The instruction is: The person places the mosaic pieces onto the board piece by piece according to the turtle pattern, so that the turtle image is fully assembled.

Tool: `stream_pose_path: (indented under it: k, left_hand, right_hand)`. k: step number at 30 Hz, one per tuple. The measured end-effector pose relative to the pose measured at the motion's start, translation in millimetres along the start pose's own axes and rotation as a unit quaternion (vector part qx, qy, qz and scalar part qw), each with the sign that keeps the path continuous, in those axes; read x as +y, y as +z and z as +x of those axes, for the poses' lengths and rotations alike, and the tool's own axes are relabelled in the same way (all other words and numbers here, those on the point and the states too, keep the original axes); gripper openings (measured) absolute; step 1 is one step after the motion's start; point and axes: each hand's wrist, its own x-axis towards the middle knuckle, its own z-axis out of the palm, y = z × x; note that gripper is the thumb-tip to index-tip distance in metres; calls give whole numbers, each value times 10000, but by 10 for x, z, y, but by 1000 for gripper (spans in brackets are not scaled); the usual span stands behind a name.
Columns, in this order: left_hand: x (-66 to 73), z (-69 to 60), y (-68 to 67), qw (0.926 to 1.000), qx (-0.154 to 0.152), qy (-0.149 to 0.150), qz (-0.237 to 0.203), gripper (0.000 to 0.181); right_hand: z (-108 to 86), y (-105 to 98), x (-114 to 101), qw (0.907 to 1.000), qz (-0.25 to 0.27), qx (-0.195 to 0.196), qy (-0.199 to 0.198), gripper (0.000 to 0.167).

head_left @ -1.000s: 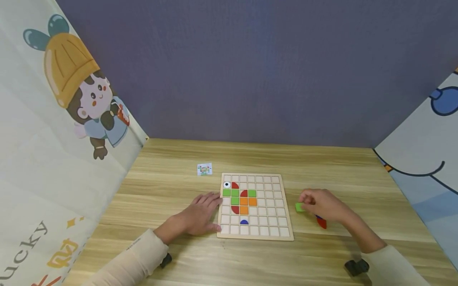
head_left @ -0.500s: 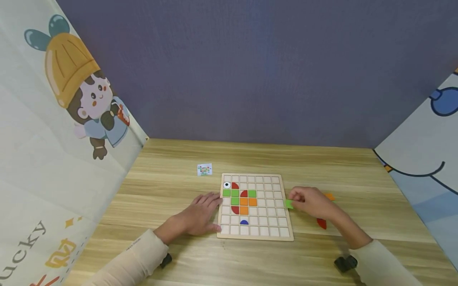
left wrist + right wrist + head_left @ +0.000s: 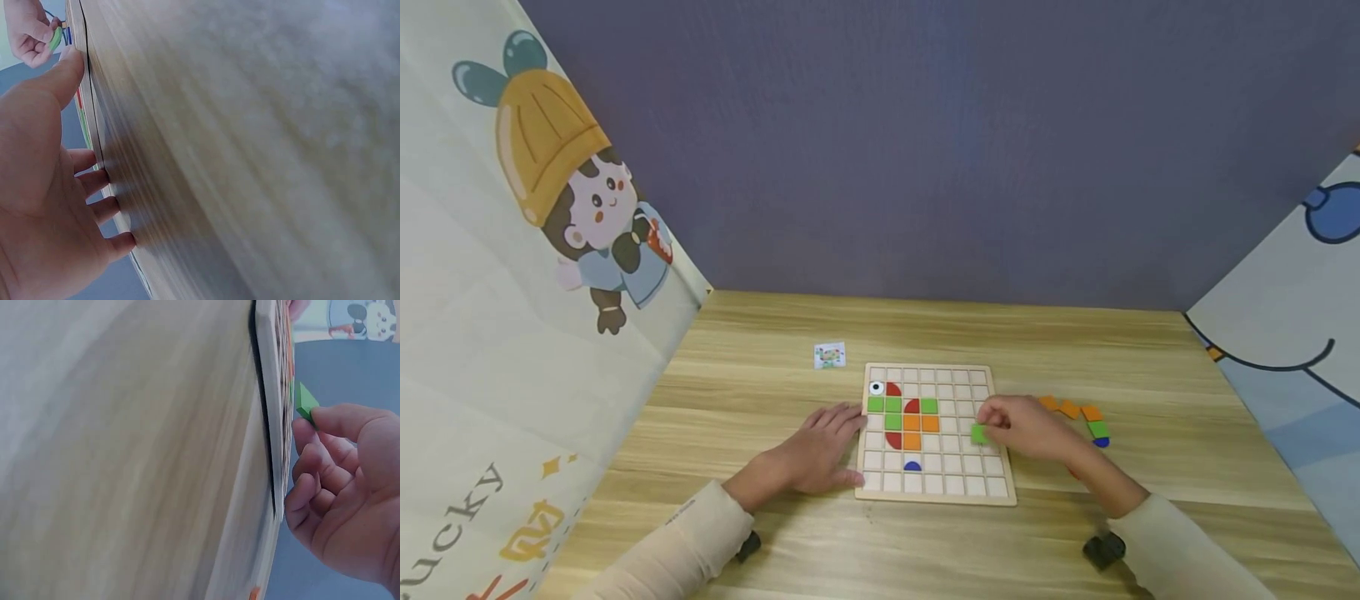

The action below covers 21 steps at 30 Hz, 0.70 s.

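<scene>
A wooden grid board (image 3: 955,483) lies on the table, with green, orange and red pieces, a blue half-round and an eye tile (image 3: 876,387) set in its left part. My right hand (image 3: 1026,427) pinches a green square tile (image 3: 979,434) between thumb and finger, over the right part of the board. In the right wrist view the green tile (image 3: 305,400) is tilted and held just off the board's surface. My left hand (image 3: 820,450) rests at the board's left edge, fingers extended, fingertips touching its side; the left wrist view shows the thumb and fingers (image 3: 103,209) along that edge.
A small picture card (image 3: 830,355) lies behind the board to the left. Right of the board are loose orange tiles (image 3: 1070,408), a green tile (image 3: 1098,429) and a blue piece (image 3: 1102,442); a red piece is mostly hidden by my right wrist. Walls enclose the table.
My right hand has carried the green tile leftward from the table beside the board to above its right columns. More loose pieces are uncovered. The left hand stays put.
</scene>
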Motion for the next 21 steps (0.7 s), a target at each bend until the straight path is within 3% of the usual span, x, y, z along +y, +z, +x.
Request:
stream_pose_path:
  k: [21]
  left_hand:
    - [-9, -5, -2, 10000, -24, 30, 0, 93]
  right_hand:
    - [271, 263, -322, 9987, -183, -263, -400, 8]
